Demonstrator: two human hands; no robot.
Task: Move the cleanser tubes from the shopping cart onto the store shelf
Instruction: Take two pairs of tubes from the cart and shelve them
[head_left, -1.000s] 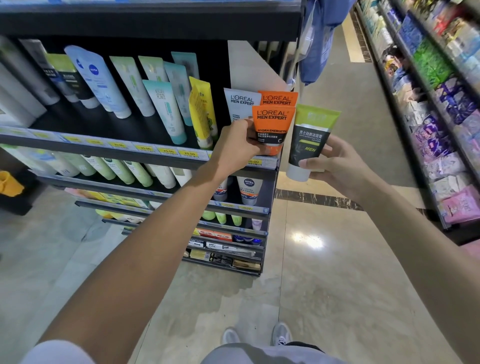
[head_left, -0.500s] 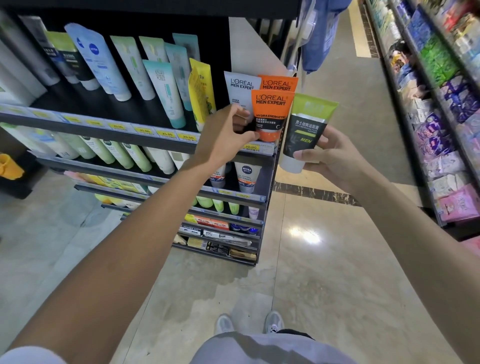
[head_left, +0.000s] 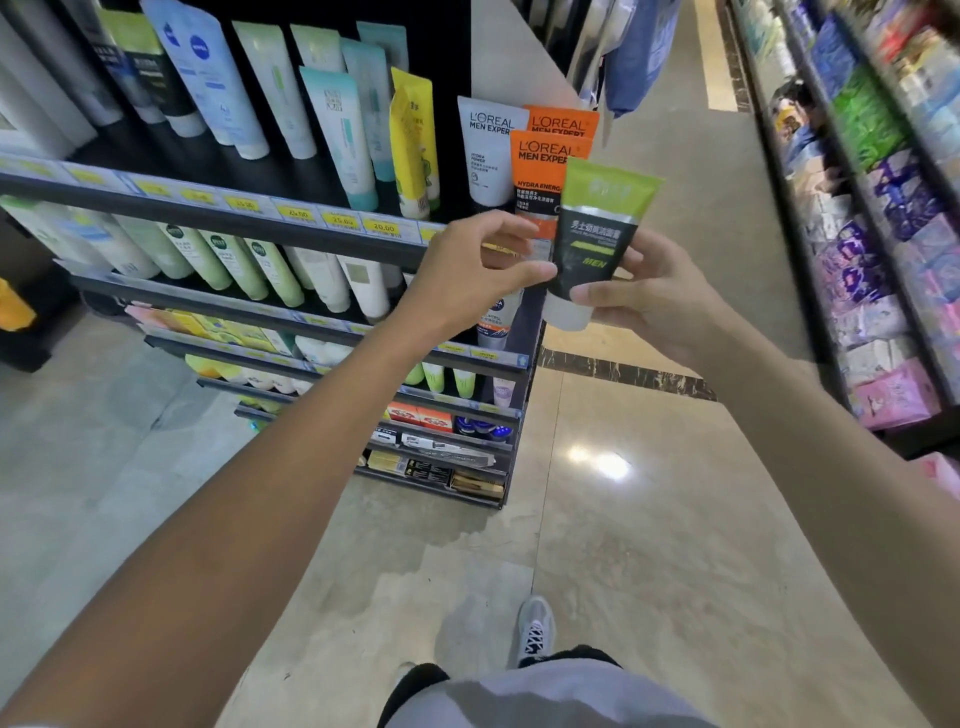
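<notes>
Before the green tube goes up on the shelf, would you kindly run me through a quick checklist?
1. Green-and-black tube firmly held: ok, the right hand grips its lower end.
2. Left hand off the shelved stock: ok, its thumb touches the green tube's edge.
3. Tube orientation matches shelf stock: ok, cap down like the orange tubes.
4. Shelved tubes standing: ok, the orange ones and the white tube stand cap down.
5. Free slot at the shelf's right end: cannot tell, the held tube hides it.
</notes>
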